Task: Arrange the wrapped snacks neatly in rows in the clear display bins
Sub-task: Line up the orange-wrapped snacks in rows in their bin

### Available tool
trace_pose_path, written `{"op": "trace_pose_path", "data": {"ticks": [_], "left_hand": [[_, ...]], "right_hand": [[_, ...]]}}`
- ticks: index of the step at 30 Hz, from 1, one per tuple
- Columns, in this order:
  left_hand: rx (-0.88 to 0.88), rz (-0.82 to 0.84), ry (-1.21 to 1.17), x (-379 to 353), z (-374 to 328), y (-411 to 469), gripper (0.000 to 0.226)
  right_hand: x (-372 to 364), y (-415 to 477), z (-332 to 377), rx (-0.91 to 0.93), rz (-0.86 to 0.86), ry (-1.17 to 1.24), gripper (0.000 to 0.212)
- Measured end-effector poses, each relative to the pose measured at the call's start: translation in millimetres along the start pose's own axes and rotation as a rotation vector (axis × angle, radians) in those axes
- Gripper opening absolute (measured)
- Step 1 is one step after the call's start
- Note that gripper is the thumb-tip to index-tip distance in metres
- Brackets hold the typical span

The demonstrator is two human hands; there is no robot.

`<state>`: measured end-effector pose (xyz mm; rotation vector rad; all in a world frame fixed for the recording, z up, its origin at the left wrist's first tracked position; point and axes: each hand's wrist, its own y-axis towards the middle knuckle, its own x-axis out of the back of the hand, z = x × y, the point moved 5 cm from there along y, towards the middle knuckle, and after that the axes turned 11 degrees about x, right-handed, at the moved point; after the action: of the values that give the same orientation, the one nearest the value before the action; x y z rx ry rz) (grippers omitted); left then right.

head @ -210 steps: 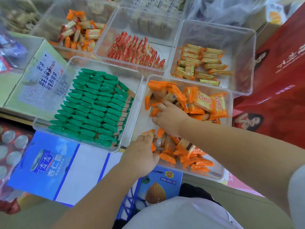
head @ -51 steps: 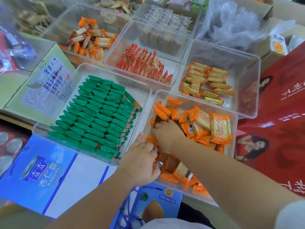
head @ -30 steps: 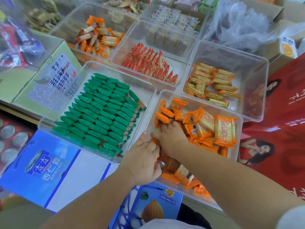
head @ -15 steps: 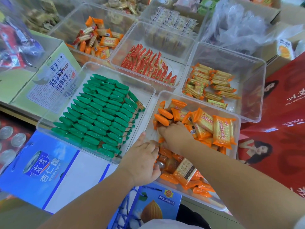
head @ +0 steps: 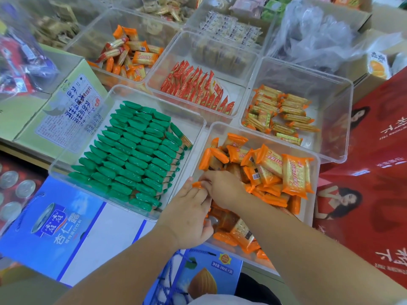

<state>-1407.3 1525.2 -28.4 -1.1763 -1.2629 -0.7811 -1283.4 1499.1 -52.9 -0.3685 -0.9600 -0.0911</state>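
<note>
The right hand (head: pixel 222 188) has slid back to the left wall of the clear bin (head: pixel 316 183), where it and the left hand (head: pixel 189 216) seem to pinch one orange snack (head: pixel 196 185); jostling could scatter the loose heap (head: pixel 264 170) behind.

- Two hands are counted: one left hand (head: pixel 189 216) and one right hand (head: pixel 222 188).
- Five clear bins (head: pixel 343 119) are seen whole in the two front rows; at least three more are cut off behind them.
- Five lots of snacks are held in those five bins, one lot to a bin: one of green packs (head: pixel 132 155), one of red packs (head: pixel 193 89), one of gold packs (head: pixel 284 111) and two of orange packs (head: pixel 295 175).
- The green packs are numbered in dozens; an exact count cannot be made.
- Two blue cartons (head: pixel 55 225) are counted.
- One green cardboard box (head: pixel 28 119) is seen.
- One clear plastic bag (head: pixel 319 36) is seen.
- At least three silver can tops (head: pixel 8 179) are shown.
- The red boxes (head: pixel 374 194) cannot be told apart for counting.
</note>
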Motion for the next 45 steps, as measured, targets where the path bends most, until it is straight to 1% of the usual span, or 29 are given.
{"op": "trace_pose_path", "data": {"ticks": [1,4,6,8,9,10,12,13,15,17,19,20,23,26,29,31,33,37,40,44,45], "left_hand": [[0.006,-0.002,-0.004,1,0,0,0.062],[0.031,0.009,-0.025,2,0,1,0.063],[0.047,0.027,-0.018,0,1,2,0.066],[0.048,0.047,-0.003,-1,2,3,0.064],[0.042,0.052,0.007,-2,2,3,0.062],[0.035,0.054,0.017,-3,2,3,0.06],[0.022,0.049,0.026,-4,2,3,0.058],[0.018,0.042,0.028,-4,2,3,0.059],[0.017,0.019,0.028,-4,2,3,0.063],[0.029,0.004,0.014,-3,1,3,0.072],[0.039,0.007,0.009,-2,1,3,0.083],[0.043,0.009,0.01,-2,1,3,0.086],[0.049,0.01,0.005,-3,2,3,0.083],[0.038,0.016,-0.004,-4,2,4,0.078],[0.034,0.027,-0.002,-6,2,5,0.076],[0.034,0.025,0.005,-6,1,5,0.076],[0.031,0.024,0.014,-6,1,4,0.078],[0.031,0.012,0.04,-5,2,4,0.084],[0.032,0.024,0.035,-5,2,4,0.084],[0.026,0.014,0.04,-4,1,3,0.082],[0.026,0.005,0.031,-3,1,3,0.081]], "right_hand": [[-3,0,-3,-0.004,0.026,-0.013,0.028],[-10,3,-9,0.02,0.148,-0.153,0.029],[-9,5,-12,0.02,0.21,-0.108,0.032],[-4,7,-15,0.021,0.271,-0.051,0.033],[-2,6,-17,0.029,0.311,-0.082,0.031],[2,6,-20,0.046,0.345,-0.171,0.027],[6,1,-24,0.114,0.385,-0.442,0.018],[6,-3,-26,0.144,0.413,-0.566,0.023],[2,-14,-29,0.182,0.47,-0.717,0.05],[0,-19,-27,0.196,0.486,-0.781,0.072],[-6,-19,-24,0.155,0.507,-0.822,0.088],[-9,-18,-21,0.126,0.513,-0.851,0.091],[-18,-15,-13,0.052,0.48,-0.918,0.085],[-16,-14,-13,0.044,0.411,-0.868,0.071],[-7,-17,-16,0.105,0.33,-0.788,0.043],[-2,-21,-17,0.129,0.287,-0.758,0.033],[4,-25,-19,0.119,0.233,-0.701,0.027],[13,-28,-22,0.1,0.16,-0.599,0.025],[16,-24,-19,0.046,0.12,-0.534,0.022],[26,-12,-13,-0.041,-0.02,-0.354,0.031],[27,-9,-11,-0.041,-0.031,-0.338,0.031]]}}
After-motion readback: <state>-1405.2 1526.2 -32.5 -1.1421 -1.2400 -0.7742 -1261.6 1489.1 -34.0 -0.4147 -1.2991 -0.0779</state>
